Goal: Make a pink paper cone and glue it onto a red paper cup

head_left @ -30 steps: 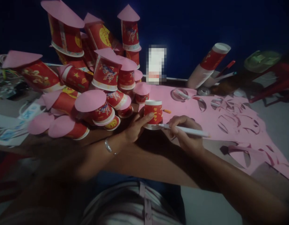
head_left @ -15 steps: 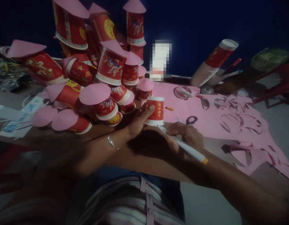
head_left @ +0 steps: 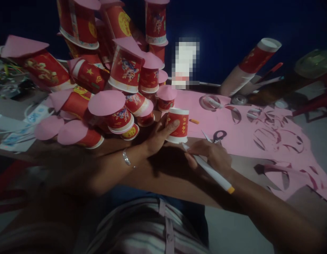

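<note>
A: What is seen nearest?

B: The bare front of the worktop. Just over it, a white marker is pinched between the thumb and fingers of the right hand.

A: And the left hand?

B: It is curled around a red paper cup, with the thumb laid across the front. The cup is held roughly upright, and its lower rim is met by the marker's tip, or nearly; contact cannot be told.

A: What is found past the hands?

B: Scissors are laid on pink paper, just beyond the right hand. Farther left, an orange cap is seen behind the cup.

A: And farther off?

B: On the left, red cups topped with pink cones are crowded together, some stacked. At the far right, a leaning stack of cups is seen before a dark blue wall.
</note>
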